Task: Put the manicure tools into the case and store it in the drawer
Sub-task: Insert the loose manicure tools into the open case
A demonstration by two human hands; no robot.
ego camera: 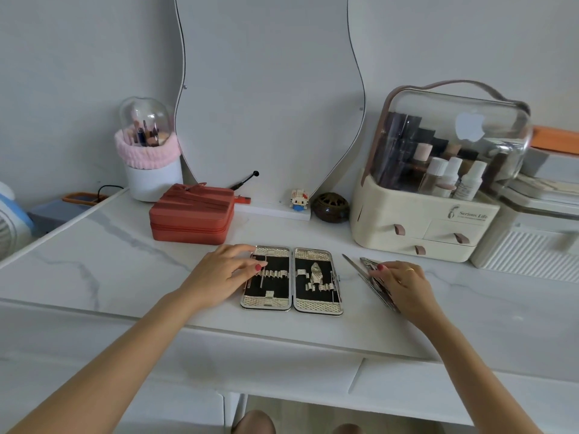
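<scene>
We are looking down at a case (291, 278) lying open and flat on the white bench (125, 270), its two halves side by side near the front edge. One thin tool (262, 272) is already sitting upright in the loops of the left half, and a clipper-like tool (315, 273) is sitting in the right half; most of the other loops are still showing empty. Our left hand (228, 272) is resting on the left edge of the case, its grip loose, fingertips touching the lining beside the thin tool and closing on nothing we can make out. Our right hand (399, 281) is lying just right of the case over a small heap of loose tools (369, 274), fingers curled down onto them; whether the grip has actually closed on one we cannot tell. A slim file-like piece (352, 265) is pointing away from the heap toward the far left.

We are judging the task as early: a couple of tools are stowed, several are waiting on the bench, the case is not yet shut. The drawer fronts (282, 368) below the bench edge are looking closed, so storing is still ahead.
</scene>
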